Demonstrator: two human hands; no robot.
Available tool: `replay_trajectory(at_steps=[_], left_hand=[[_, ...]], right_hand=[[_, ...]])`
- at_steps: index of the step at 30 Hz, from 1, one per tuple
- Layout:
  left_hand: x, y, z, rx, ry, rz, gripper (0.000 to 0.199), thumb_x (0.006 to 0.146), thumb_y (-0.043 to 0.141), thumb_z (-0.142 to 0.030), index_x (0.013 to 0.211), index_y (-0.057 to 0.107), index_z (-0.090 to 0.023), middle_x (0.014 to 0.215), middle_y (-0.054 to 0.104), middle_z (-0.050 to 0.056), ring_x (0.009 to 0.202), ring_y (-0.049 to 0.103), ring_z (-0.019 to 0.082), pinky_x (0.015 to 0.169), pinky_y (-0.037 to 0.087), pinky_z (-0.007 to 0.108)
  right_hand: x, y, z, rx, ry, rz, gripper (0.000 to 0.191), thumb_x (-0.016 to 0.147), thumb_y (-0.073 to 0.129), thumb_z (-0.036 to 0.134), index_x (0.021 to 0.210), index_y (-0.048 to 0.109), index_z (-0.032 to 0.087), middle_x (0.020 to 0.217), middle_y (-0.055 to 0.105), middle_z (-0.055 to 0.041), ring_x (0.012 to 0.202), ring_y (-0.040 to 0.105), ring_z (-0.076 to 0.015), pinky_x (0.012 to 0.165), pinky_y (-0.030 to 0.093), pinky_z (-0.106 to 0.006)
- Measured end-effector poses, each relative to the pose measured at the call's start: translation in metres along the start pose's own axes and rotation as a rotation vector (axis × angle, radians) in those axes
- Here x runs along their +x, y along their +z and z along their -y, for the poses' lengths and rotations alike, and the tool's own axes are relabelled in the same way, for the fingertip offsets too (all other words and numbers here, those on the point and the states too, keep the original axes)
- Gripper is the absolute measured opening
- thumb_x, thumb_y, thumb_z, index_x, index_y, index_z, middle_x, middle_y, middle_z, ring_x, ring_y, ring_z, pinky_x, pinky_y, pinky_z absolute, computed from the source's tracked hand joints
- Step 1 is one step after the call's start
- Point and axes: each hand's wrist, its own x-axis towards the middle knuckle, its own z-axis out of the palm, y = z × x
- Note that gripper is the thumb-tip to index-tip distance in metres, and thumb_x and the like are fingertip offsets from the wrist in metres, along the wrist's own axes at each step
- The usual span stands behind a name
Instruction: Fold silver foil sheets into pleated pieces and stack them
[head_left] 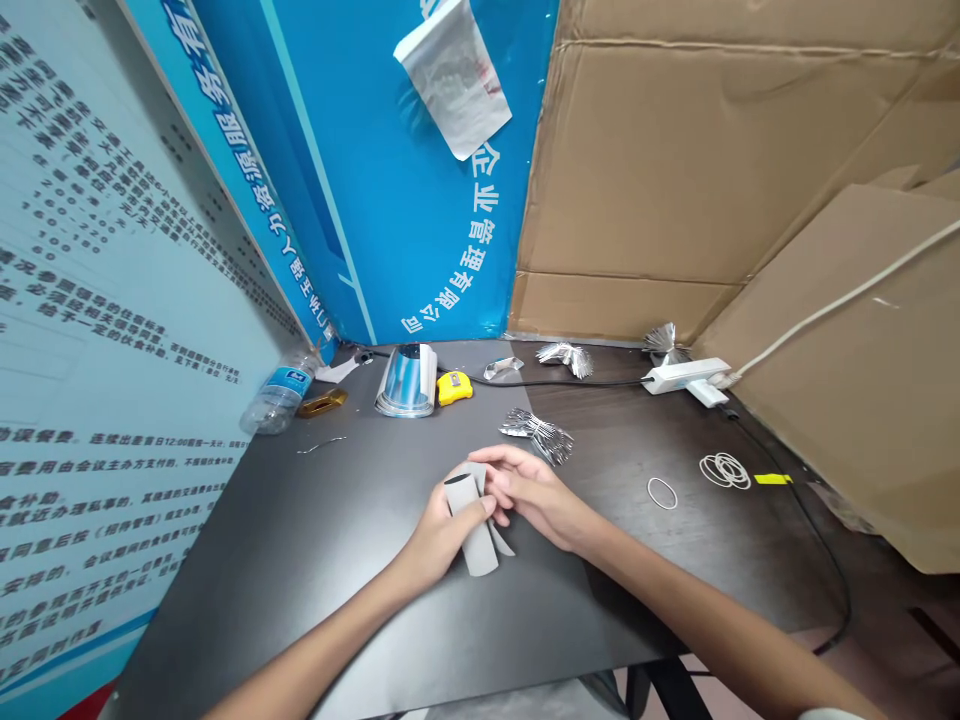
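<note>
A grey sheet (478, 548), rolled into a tube with a loose flap on its right side, is held above the dark table. My left hand (442, 525) is closed round the tube, its thumb across the front. On the right, my right hand (529, 490) has its fingers bent against the flap; its fingertips are partly behind the sheet. Just beyond my hands lies a bundle of silvery strips (538, 434). A white rubber band (662, 493) rests to the right, beside a small pile of similar bands (725, 471).
Along the back of the table (300, 540) stand a plastic bottle (281, 395), a tape roll (322, 403), a rolled shiny sheet (409, 382), a yellow tape measure (454, 388), more silvery bundles (566, 358) and a white power strip (686, 376). Cardboard walls the right.
</note>
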Motion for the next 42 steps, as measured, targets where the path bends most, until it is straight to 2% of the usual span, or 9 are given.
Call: replay_trajectory(at_steps=[9, 13, 18, 23, 26, 29, 34, 40, 42], left_hand=[[0.001, 0.002, -0.003, 0.008, -0.095, 0.034, 0.037, 0.086, 0.077, -0.047, 0.102, 0.065, -0.016, 0.08, 0.068, 0.005, 0.07, 0.064, 0.017, 0.068, 0.052, 0.028], [0.003, 0.001, -0.01, 0.053, -0.05, 0.096, 0.031, 0.086, 0.079, -0.04, 0.102, 0.069, -0.015, 0.095, 0.071, 0.007, 0.085, 0.065, 0.018, 0.081, 0.052, 0.029], [0.001, -0.006, -0.01, 0.052, -0.09, 0.16, 0.033, 0.095, 0.068, -0.045, 0.109, 0.074, -0.016, 0.113, 0.072, 0.012, 0.101, 0.066, 0.023, 0.085, 0.05, 0.028], [-0.001, -0.014, 0.007, -0.112, -0.236, 0.01, 0.041, 0.09, 0.072, -0.048, 0.115, 0.073, -0.016, 0.104, 0.076, 0.012, 0.092, 0.071, 0.026, 0.082, 0.055, 0.034], [0.001, -0.01, 0.007, -0.142, -0.278, 0.019, 0.047, 0.089, 0.071, -0.051, 0.118, 0.072, -0.014, 0.093, 0.077, 0.013, 0.078, 0.074, 0.026, 0.074, 0.057, 0.035], [0.004, -0.004, 0.001, -0.133, -0.274, 0.035, 0.047, 0.089, 0.073, -0.05, 0.121, 0.071, -0.014, 0.092, 0.078, 0.013, 0.078, 0.075, 0.026, 0.072, 0.058, 0.033], [0.005, -0.003, -0.001, -0.254, -0.217, 0.03, 0.036, 0.083, 0.077, -0.039, 0.109, 0.074, -0.015, 0.092, 0.078, 0.013, 0.076, 0.074, 0.027, 0.07, 0.058, 0.035], [0.005, -0.007, -0.002, -0.38, -0.155, -0.303, 0.023, 0.066, 0.08, -0.026, 0.086, 0.072, -0.017, 0.086, 0.073, 0.004, 0.082, 0.068, 0.02, 0.077, 0.054, 0.027], [0.006, -0.007, -0.003, -0.393, -0.132, -0.322, 0.021, 0.065, 0.079, -0.025, 0.082, 0.07, -0.018, 0.082, 0.068, 0.001, 0.077, 0.064, 0.017, 0.075, 0.052, 0.026]], right_hand=[[0.0, -0.001, -0.002, -0.052, 0.069, 0.001, 0.044, 0.085, 0.08, 0.041, 0.122, 0.066, 0.022, 0.087, 0.058, 0.0002, 0.068, 0.052, -0.0094, 0.058, 0.048, -0.02], [0.001, -0.004, -0.001, -0.058, 0.066, -0.026, 0.041, 0.085, 0.081, 0.041, 0.118, 0.069, 0.021, 0.099, 0.06, -0.0025, 0.069, 0.045, -0.0062, 0.057, 0.037, -0.017], [-0.001, -0.006, 0.0, -0.031, 0.093, -0.016, 0.041, 0.086, 0.081, 0.042, 0.119, 0.068, 0.021, 0.091, 0.058, 0.0007, 0.058, 0.035, -0.0032, 0.053, 0.029, -0.018], [-0.001, -0.006, -0.001, 0.001, 0.097, -0.017, 0.046, 0.083, 0.082, 0.046, 0.119, 0.068, 0.02, 0.086, 0.055, 0.0021, 0.058, 0.035, -0.0036, 0.053, 0.033, -0.018], [-0.001, -0.006, -0.006, 0.002, 0.1, 0.005, 0.051, 0.082, 0.083, 0.047, 0.122, 0.065, 0.022, 0.085, 0.055, 0.002, 0.058, 0.043, -0.0056, 0.052, 0.041, -0.019], [-0.001, -0.005, -0.009, -0.017, 0.106, 0.0, 0.057, 0.078, 0.086, 0.044, 0.126, 0.063, 0.023, 0.09, 0.057, 0.001, 0.062, 0.049, -0.007, 0.05, 0.041, -0.018], [0.001, -0.003, -0.007, 0.174, 0.064, 0.042, 0.06, 0.086, 0.074, 0.061, 0.128, 0.066, 0.019, 0.075, 0.047, 0.0029, 0.057, 0.039, -0.0071, 0.05, 0.038, -0.02], [0.007, 0.0, -0.007, 0.182, 0.026, 0.017, 0.048, 0.081, 0.086, 0.036, 0.124, 0.072, 0.021, 0.106, 0.061, -0.0038, 0.086, 0.055, -0.0091, 0.085, 0.045, -0.022], [0.009, 0.001, -0.01, 0.168, 0.026, 0.005, 0.05, 0.079, 0.088, 0.036, 0.125, 0.071, 0.022, 0.11, 0.063, -0.0042, 0.091, 0.058, -0.01, 0.09, 0.045, -0.024]])
